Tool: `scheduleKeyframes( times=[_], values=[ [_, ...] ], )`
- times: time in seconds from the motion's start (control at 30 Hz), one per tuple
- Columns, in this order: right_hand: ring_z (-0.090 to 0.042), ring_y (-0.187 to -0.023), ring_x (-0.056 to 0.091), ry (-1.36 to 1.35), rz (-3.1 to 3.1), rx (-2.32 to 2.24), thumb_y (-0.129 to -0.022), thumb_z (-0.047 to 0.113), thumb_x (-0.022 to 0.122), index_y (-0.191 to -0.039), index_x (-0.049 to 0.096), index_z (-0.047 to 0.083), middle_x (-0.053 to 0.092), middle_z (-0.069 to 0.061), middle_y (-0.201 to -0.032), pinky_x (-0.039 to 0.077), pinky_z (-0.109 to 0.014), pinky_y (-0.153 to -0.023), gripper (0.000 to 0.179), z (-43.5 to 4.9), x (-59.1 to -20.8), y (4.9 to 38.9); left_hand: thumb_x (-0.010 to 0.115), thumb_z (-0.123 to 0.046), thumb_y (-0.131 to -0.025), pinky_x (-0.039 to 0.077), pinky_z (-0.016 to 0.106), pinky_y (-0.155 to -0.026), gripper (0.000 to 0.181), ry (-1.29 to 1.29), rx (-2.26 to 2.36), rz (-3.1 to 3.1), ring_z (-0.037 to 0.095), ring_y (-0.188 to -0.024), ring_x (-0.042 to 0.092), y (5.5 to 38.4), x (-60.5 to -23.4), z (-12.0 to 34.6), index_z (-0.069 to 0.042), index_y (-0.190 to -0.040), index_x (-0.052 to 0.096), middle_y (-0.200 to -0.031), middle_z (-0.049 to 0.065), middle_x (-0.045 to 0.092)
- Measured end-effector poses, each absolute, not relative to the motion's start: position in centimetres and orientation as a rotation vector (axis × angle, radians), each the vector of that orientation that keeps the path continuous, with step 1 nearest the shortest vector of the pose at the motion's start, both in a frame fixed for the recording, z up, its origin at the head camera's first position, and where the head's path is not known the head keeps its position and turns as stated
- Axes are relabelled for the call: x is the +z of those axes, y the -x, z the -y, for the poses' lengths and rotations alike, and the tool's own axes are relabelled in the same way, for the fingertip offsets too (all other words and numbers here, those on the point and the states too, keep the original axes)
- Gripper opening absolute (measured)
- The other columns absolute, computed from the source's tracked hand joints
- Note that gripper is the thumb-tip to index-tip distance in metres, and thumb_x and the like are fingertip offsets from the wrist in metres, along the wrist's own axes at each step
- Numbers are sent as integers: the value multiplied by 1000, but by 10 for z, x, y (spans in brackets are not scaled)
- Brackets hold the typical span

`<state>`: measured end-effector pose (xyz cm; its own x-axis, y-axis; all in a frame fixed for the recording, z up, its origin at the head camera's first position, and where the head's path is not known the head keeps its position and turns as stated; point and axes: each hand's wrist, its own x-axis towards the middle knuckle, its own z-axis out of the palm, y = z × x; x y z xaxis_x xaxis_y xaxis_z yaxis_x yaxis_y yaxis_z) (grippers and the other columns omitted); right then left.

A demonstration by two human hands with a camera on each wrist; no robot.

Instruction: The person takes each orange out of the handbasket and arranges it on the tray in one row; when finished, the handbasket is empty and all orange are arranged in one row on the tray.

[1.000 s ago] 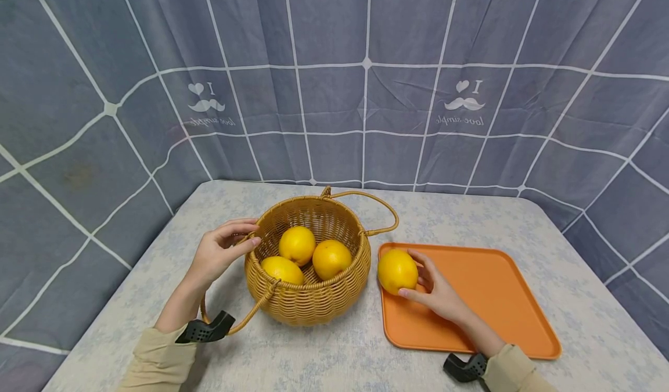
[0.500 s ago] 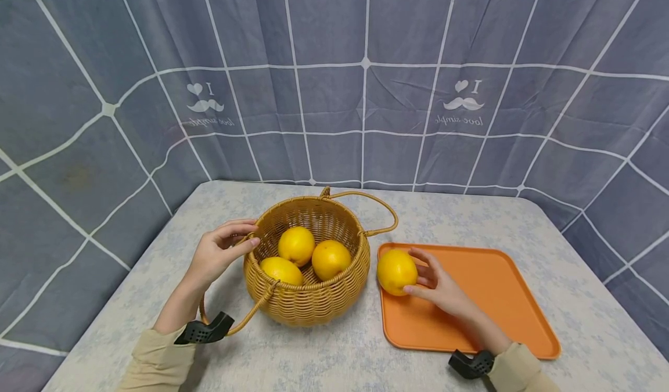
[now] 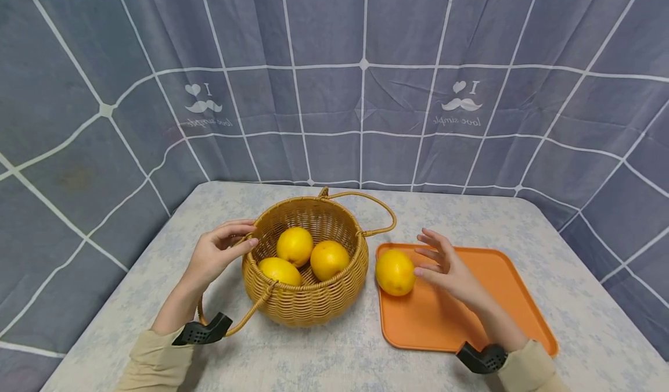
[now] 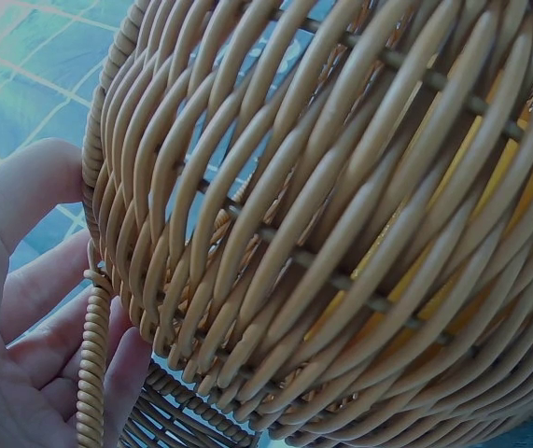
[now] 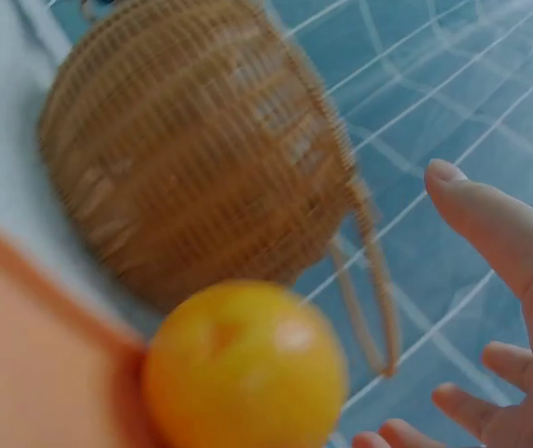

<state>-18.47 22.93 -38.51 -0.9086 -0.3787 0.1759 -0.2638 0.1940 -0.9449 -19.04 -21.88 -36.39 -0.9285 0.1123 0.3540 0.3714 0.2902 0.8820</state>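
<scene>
1. Yellow fruit (image 3: 395, 272) sits at the left edge of the orange tray (image 3: 444, 316), just left of the fingers of the right hand (image 3: 453, 276); those fingers are spread apart and hold nothing, with a gap to the fruit in the right wrist view
2. The fingers of the left hand (image 3: 216, 254) are clamped on the rim of the wicker basket (image 3: 310, 308), the thumb tip lapping over its edge (the inner side of this hold is partly hidden)
3. The step in hand looks like letting the fruit go on the tray, though a reach for it would look much alike; the next move likely calls for the right fingers to clear its side without rolling it
4. Inside the basket, right of the left fingers, lie the back fruit (image 3: 295, 246), right fruit (image 3: 330, 260) and near fruit (image 3: 280, 271); getting at any would need the right fingers to cross leftward and dip past the rim
5. The far handle (image 3: 358, 193) juts out ahead and left of the right fingers, a possible snag; the near handle (image 3: 256, 306) loops nearer the person than the left fingers, above the tabletop (image 3: 340, 357)
</scene>
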Motion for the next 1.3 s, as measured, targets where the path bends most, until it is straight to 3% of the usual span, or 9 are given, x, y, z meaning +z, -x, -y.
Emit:
scheduleKeyframes(
  times=[0.27,0.7,1.3],
  values=[
    [-41,-132,29,781,-2342,-1863,-90,2,61,-149,16,10,19,-18,-150,42,-20,-95,74,-215,-344,190,67,-10,-87,45,16,-87,30,450,-1691,2331,4,-107,53,189,-363,219,6,-113,63,-124,8,57],
    [-28,-133,35,880,-2258,-1821,-87,10,67,-148,22,19,27,-5,-149,41,-37,-100,76,-152,-282,213,68,-8,-87,46,17,-85,29,464,-1716,2306,5,-105,55,189,-363,219,7,-112,64,-122,3,58],
    [-18,-119,51,896,-2118,-1915,-86,16,69,-139,40,26,44,-1,-137,44,-39,-96,62,-56,-266,251,69,-5,-86,47,16,-84,28,469,-1737,2279,6,-104,56,190,-365,218,7,-110,64,-121,7,59]
  ],
)
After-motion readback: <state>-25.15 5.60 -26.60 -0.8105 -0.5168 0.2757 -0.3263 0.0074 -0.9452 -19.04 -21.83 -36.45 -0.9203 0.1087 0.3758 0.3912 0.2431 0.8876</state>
